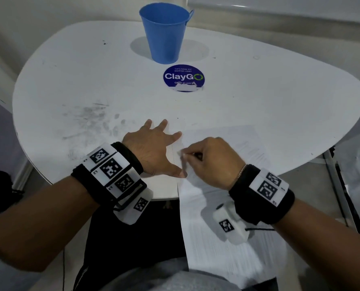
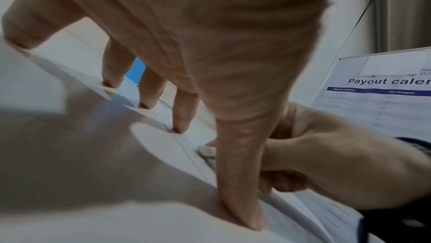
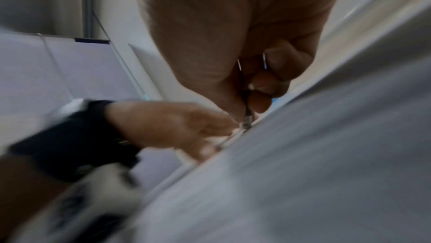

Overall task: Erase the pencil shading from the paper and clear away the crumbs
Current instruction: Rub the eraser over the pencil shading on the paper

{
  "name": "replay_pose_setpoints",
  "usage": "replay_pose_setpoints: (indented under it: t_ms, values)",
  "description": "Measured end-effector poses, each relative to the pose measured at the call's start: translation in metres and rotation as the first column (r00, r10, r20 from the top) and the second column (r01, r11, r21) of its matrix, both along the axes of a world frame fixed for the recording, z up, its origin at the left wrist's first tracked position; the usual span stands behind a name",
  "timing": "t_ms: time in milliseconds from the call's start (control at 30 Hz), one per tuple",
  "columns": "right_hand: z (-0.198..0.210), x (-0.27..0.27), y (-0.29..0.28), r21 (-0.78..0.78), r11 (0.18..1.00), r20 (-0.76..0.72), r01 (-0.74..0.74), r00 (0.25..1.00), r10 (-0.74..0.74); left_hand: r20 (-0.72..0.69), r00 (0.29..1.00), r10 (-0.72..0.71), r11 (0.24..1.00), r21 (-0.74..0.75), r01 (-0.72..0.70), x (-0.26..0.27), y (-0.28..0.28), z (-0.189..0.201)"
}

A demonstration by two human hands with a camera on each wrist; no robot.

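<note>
Smudges of grey pencil dust [image 1: 90, 120] mark the left part of the white rounded counter [image 1: 259, 85]. Just right of them the left hand [image 1: 151, 150] lies flat, fingers [image 2: 179, 116] spread and straight, its tips pressing the counter and the left edge of the white printed sheet of paper [image 1: 217, 238]; the thumb pins the sheet near the counter's near edge. The paper runs from the middle of the counter toward the near right and hangs over the edge onto the person's lap. Touching the paper just right of the left thumb, the right hand [image 1: 212, 162] has its grip curled tight around a thin dark pencil-like tool [image 3: 246, 106], whose tip meets the sheet beside a small grey patch of pencil shading [image 2: 206, 156]; whether that tip carries an eraser is too blurred to tell. Far across the counter, in the middle, stands an upright blue metal bucket [image 1: 165, 32], and near it on the counter lies a round dark-blue "ClayGo" sticker [image 1: 183, 77]. At right, the left wrist view shows a printed "Payout" calendar sheet [image 2: 382, 97] standing upright.
</note>
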State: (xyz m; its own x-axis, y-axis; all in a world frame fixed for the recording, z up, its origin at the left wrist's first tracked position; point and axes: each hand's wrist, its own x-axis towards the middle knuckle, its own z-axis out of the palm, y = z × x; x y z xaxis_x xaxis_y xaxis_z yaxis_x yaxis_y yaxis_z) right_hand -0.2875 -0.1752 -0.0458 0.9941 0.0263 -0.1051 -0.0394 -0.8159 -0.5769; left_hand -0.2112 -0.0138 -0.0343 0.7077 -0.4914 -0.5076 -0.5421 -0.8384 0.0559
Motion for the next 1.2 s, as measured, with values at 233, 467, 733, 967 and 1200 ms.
replay_pose_setpoints:
  t_ms: [233,467,733,967,1200]
  values:
    - [-0.004,0.013,-0.007,-0.014,0.995,0.057,0.102,0.993,-0.101,0.006,1.0,-0.007,1.0,0.01,0.007,0.001,0.0,-0.001]
    - [-0.002,0.01,-0.002,0.013,0.997,0.051,0.082,0.995,-0.082,0.017,1.0,-0.016,1.0,0.008,0.015,0.0,-0.001,0.001]
    - [0.001,0.01,0.0,-0.001,0.999,0.011,0.032,0.999,-0.032,0.018,1.0,-0.014,1.0,0.013,0.014,0.0,-0.001,0.0]
    - [0.004,0.001,0.004,-0.017,0.997,-0.06,-0.07,0.996,0.069,0.008,1.0,-0.006,1.0,0.008,0.006,0.001,-0.001,-0.002]
    - [0.003,0.0,-0.003,-0.131,0.991,-0.009,-0.024,1.0,0.023,-0.004,1.0,0.004,1.0,-0.003,-0.004,0.0,0.0,-0.002]
